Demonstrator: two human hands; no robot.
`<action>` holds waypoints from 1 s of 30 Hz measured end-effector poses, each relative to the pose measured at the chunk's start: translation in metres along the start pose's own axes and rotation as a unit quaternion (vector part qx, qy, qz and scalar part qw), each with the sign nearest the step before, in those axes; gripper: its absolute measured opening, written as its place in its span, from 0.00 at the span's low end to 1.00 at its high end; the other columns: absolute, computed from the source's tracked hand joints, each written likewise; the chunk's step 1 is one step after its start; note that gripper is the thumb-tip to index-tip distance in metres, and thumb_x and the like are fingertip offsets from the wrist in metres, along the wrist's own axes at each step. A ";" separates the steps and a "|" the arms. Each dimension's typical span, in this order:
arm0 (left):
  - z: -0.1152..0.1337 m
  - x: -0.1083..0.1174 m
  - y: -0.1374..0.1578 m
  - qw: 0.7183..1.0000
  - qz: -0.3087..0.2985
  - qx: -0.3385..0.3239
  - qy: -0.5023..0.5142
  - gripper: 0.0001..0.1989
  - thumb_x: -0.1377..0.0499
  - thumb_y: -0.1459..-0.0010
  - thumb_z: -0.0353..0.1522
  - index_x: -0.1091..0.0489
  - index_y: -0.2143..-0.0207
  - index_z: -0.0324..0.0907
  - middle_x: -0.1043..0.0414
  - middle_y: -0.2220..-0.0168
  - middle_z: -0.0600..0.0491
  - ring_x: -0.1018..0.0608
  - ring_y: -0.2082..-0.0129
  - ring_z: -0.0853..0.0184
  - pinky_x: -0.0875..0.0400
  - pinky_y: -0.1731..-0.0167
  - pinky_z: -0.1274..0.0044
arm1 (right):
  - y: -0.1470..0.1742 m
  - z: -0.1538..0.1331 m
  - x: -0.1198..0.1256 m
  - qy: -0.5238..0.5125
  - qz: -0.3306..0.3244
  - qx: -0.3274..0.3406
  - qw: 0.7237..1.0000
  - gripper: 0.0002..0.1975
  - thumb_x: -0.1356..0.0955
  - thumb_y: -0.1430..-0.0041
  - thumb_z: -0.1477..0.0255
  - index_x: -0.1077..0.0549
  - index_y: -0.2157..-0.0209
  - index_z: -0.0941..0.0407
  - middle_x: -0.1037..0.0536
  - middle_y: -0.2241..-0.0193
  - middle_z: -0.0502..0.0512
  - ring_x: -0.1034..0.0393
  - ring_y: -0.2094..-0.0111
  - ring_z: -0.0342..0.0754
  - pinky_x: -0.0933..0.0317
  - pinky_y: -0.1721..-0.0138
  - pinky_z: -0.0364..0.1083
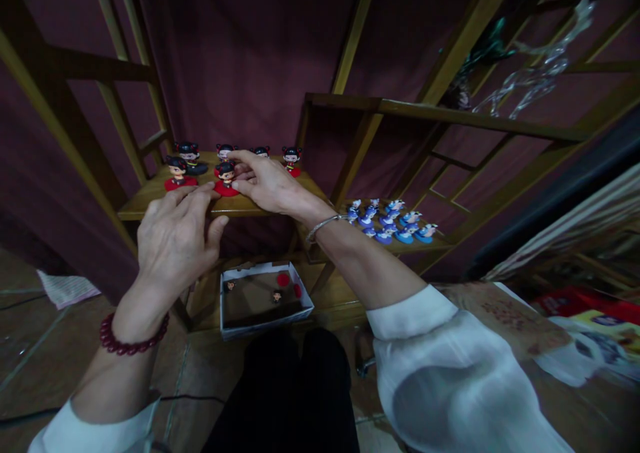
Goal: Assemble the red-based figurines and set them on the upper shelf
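Observation:
My right hand (263, 181) grips a small black-haired figurine (226, 174) on a red round base, at the front of a wooden shelf (250, 204). My left hand (177, 230) is at the shelf's front edge, fingers stretched out, fingertips close to that red base. Left of it stands another figurine (177, 172) on a red base. Behind are more of the same kind: one on a dark base (188, 156), two partly hidden by my right hand, and one on red (291, 158) at the right.
Below, an open cardboard box (267, 313) holds two small figurines and red discs. Several blue and purple figurines (387, 221) stand on a lower shelf to the right. A clear glass deer-like ornament (543, 73) stands higher up. Wooden uprights (356, 33) frame the shelves.

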State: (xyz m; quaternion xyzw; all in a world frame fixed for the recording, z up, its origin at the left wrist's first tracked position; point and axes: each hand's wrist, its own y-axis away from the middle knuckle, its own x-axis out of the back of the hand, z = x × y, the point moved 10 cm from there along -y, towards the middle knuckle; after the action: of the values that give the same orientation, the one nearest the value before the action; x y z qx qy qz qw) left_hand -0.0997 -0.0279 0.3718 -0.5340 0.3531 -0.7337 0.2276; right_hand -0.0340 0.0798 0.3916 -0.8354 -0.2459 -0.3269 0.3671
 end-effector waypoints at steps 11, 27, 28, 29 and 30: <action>0.002 -0.003 -0.002 0.992 -0.024 -0.002 -0.124 0.19 0.48 0.44 0.39 0.35 0.52 0.40 0.30 0.51 0.45 0.31 0.51 0.54 0.38 0.56 0.66 | -0.001 0.000 0.000 -0.009 0.010 0.025 1.000 0.23 0.36 0.46 0.81 0.38 0.47 0.60 0.27 0.65 0.52 0.29 0.64 0.42 0.36 0.54 0.46; 0.009 -0.006 0.001 0.989 0.007 0.009 -0.147 0.25 0.53 0.43 0.41 0.35 0.48 0.37 0.28 0.54 0.44 0.31 0.55 0.52 0.40 0.57 0.65 | -0.004 0.004 -0.004 0.036 0.012 0.065 0.997 0.20 0.36 0.43 0.77 0.38 0.48 0.56 0.25 0.64 0.51 0.29 0.59 0.45 0.38 0.50 0.50; 0.009 -0.007 0.001 0.989 0.005 0.011 -0.148 0.25 0.53 0.43 0.41 0.36 0.47 0.37 0.28 0.54 0.43 0.31 0.55 0.52 0.39 0.56 0.65 | -0.005 0.005 -0.006 0.039 0.015 0.071 0.997 0.20 0.36 0.43 0.77 0.38 0.48 0.55 0.25 0.64 0.50 0.28 0.59 0.45 0.38 0.50 0.50; 0.010 -0.007 0.001 0.989 0.004 0.013 -0.150 0.26 0.53 0.43 0.42 0.37 0.46 0.36 0.29 0.54 0.43 0.31 0.55 0.52 0.39 0.56 0.64 | -0.006 0.005 -0.006 0.043 0.026 0.083 0.995 0.20 0.35 0.43 0.76 0.37 0.48 0.55 0.24 0.64 0.50 0.28 0.59 0.45 0.37 0.50 0.50; 0.010 -0.007 0.001 0.988 0.003 0.015 -0.152 0.28 0.54 0.43 0.42 0.38 0.45 0.36 0.29 0.54 0.42 0.31 0.55 0.51 0.39 0.56 0.64 | -0.006 0.005 -0.005 0.047 0.038 0.094 0.994 0.20 0.35 0.44 0.76 0.37 0.49 0.54 0.24 0.64 0.50 0.28 0.60 0.45 0.37 0.50 0.50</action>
State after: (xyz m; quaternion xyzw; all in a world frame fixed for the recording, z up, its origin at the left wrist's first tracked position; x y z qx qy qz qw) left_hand -0.0877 -0.0263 0.3687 -0.6352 0.3047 -0.6485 0.2885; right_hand -0.0396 0.0866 0.3881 -0.7896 -0.2256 -0.3273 0.4675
